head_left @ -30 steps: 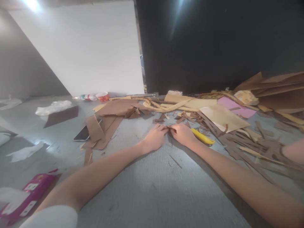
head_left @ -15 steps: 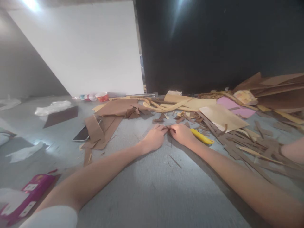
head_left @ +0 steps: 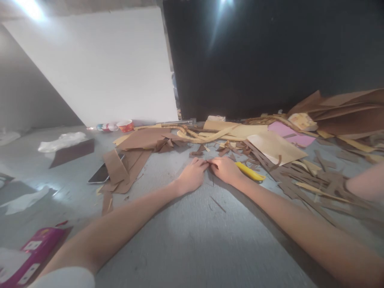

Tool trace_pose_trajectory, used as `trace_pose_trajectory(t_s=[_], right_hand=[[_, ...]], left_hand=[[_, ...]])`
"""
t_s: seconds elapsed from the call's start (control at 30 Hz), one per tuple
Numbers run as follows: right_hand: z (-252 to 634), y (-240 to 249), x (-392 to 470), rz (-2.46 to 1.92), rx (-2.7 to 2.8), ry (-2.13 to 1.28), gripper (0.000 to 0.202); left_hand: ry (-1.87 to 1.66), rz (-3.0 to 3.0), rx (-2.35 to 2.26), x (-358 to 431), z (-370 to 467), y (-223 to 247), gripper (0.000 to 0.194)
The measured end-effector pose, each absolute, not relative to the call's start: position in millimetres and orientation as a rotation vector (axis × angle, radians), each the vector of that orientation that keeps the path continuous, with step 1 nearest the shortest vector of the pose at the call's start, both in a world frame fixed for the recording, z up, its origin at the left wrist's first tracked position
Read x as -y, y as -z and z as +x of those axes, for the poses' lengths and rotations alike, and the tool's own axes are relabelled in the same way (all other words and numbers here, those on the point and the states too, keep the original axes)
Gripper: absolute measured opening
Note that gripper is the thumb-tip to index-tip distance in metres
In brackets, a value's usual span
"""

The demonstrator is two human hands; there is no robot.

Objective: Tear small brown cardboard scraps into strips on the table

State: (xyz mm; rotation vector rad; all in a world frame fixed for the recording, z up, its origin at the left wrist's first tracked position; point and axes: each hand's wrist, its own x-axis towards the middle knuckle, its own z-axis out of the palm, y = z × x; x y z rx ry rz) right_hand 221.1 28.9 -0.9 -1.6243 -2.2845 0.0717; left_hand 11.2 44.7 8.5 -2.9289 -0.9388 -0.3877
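A grey work surface [head_left: 180, 248] fills the lower frame in front of you, with a white panel [head_left: 90, 68] at upper left and a black panel [head_left: 270, 52] at upper right; near the middle of the frame, right at your fingertips, is a small brown scrap [head_left: 209, 162]. Your left hand [head_left: 193, 174] and right hand [head_left: 225, 170] meet there, fingers curled in and seemingly pinching it from both sides; the fingers cover most of it.

As I judge it, the scrap could slip or tear if your hands pull apart unevenly, since you have so little to hold; if dropped, it could get lost among the brown bits [head_left: 198, 151] just above your hands, which are much the same colour. The yellow object [head_left: 251, 172] lies just beside your right wrist, so a careless swing of that forearm could knock it.

The visible part of the scrap seems to run sideways, from one hand towards the other; its full long axis is hidden, and you cannot tell which end leads. Below your hands lie thin slivers [head_left: 218, 204]; farther out, brown strips [head_left: 300, 184] spread at right, and a phone [head_left: 99, 174] sits partly under brown paper [head_left: 116, 167] at left.
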Motion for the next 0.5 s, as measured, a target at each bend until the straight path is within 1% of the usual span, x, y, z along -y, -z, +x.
trace_pose_trajectory(t_s=[0.2, 0.5], right_hand=[[215.6, -7.0, -26.1, -1.648, 2.316, -0.078, 0.037], [212.4, -11.6, -17.4, -1.742, 2.258, 0.023, 0.032]], left_hand=[[0.381, -2.925, 0.923, -45.9, 11.2, -6.6, 0.042], [0.405, -2.949, 0.934, -45.3, 11.0, -8.3, 0.045]])
